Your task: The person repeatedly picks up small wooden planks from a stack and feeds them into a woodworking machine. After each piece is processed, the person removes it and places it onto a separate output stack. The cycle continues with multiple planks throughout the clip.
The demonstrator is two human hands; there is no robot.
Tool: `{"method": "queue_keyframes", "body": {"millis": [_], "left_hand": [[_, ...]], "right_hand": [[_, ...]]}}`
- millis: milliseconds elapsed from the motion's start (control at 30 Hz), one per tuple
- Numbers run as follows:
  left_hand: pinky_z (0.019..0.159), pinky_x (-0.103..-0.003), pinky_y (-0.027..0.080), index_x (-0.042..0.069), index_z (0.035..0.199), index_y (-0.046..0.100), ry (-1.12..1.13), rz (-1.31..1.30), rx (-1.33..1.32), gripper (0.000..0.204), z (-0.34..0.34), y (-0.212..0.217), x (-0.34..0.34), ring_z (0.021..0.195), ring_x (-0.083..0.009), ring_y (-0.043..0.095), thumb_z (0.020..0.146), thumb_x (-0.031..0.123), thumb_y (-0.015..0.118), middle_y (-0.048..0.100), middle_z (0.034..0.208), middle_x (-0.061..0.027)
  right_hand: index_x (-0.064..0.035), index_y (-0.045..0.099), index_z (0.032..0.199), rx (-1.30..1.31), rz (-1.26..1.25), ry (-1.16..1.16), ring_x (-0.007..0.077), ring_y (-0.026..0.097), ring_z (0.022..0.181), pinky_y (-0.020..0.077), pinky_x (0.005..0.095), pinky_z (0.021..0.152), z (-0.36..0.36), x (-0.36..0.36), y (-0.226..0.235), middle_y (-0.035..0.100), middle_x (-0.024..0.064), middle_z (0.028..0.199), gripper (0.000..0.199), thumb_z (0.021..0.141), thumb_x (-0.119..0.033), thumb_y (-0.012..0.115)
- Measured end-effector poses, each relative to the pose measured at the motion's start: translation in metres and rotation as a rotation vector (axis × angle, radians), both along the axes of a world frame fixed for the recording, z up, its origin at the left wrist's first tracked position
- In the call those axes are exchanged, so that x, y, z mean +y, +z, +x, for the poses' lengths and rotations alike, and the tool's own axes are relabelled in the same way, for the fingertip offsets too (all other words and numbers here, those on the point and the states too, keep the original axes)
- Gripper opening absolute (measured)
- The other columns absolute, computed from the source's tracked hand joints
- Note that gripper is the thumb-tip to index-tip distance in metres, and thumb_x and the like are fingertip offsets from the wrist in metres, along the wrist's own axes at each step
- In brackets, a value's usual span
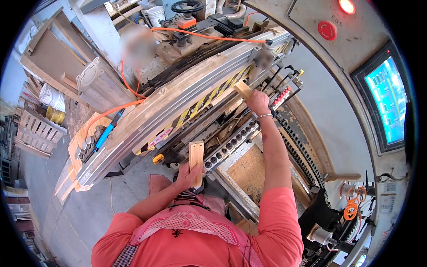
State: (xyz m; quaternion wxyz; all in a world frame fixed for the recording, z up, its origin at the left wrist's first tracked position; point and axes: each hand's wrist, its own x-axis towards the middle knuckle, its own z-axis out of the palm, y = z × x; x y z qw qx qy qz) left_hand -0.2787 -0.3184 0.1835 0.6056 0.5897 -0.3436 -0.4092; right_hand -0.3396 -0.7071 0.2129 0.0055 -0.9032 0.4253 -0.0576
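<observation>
My left hand is closed around a short wooden board, held upright in front of my body; small dark holes show near its top end. My right arm stretches forward over the machine, and my right hand grips the end of another wooden piece beside the yellow-and-black striped bar. A row of round black rollers or cups runs below and between my hands. The fingertips of my right hand are partly hidden by the hand itself.
A control panel with a lit screen and a red emergency button stands at the right. An orange hose crosses the long machine beam. A sawdust-covered tray lies below my right arm. Slatted crates stand at far left.
</observation>
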Motion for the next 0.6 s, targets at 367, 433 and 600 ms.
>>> {"method": "queue_keyframes", "body": {"millis": [367,433,600], "left_hand": [[0.066,-0.026,0.046,-0.004,0.097,0.056,0.01,0.039,0.053,0.028,0.0,-0.001,-0.001,0.073,-0.0115,0.056,0.09,0.021,0.046,0.06,0.078,-0.006],[0.066,-0.026,0.046,-0.004,0.099,0.056,0.022,0.044,0.059,0.03,0.0,-0.002,-0.001,0.072,-0.012,0.057,0.09,0.022,0.045,0.06,0.078,-0.0067],[0.069,-0.026,0.046,-0.004,0.103,0.053,-0.016,0.05,0.048,0.03,0.001,-0.002,0.001,0.075,-0.0123,0.056,0.091,0.022,0.044,0.06,0.081,-0.0067]], "right_hand": [[-0.0027,0.061,0.088,0.05,0.064,-0.026,0.0288,0.063,0.082,0.0506,0.0369,0.073,0.0,-0.004,-0.003,0.065,0.0158,0.084,0.041,0.069,-0.038,0.067],[-0.0025,0.061,0.088,0.036,0.057,-0.037,0.0296,0.063,0.083,0.0504,0.0373,0.074,0.0,-0.005,0.0,0.065,0.0162,0.085,0.04,0.068,-0.036,0.067],[-0.0021,0.061,0.086,0.006,0.021,-0.021,0.032,0.061,0.085,0.0499,0.0387,0.076,-0.01,-0.017,0.002,0.064,0.0169,0.085,0.036,0.067,-0.032,0.067]]}}
